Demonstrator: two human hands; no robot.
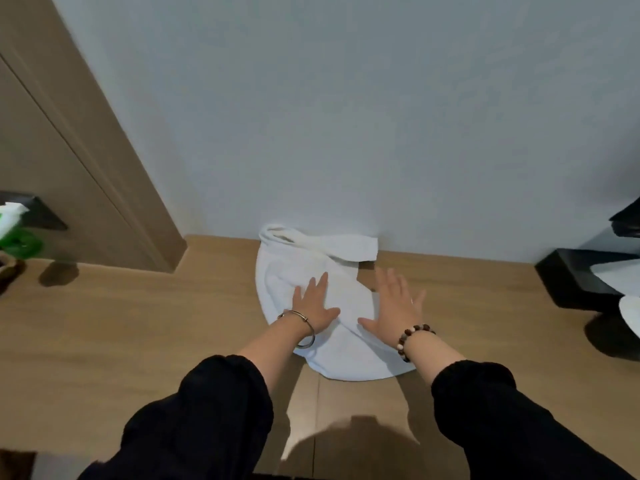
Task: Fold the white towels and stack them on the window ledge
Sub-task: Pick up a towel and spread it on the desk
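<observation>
White towel (294,266) lies on the wooden ledge (138,323), mid-width, its far edge up against the wall (346,116), where a flap is bunched and turned over. The near edge is rounded and well short of the ledge's front. Left hand (313,304) is flat on the towel, fingers straight and apart, gripping nothing, probably pinning and smoothing the layer so it stays put. Right hand (393,306) is also flat with fingers spread: palm at the towel's right edge, fingertips over bare wood; can't tell if it presses or hovers. Judged step: flattening before the next fold; no stack visible. Black tray (568,275) is at the right end and a green bottle (20,239) at the left, both well apart from the towel.
</observation>
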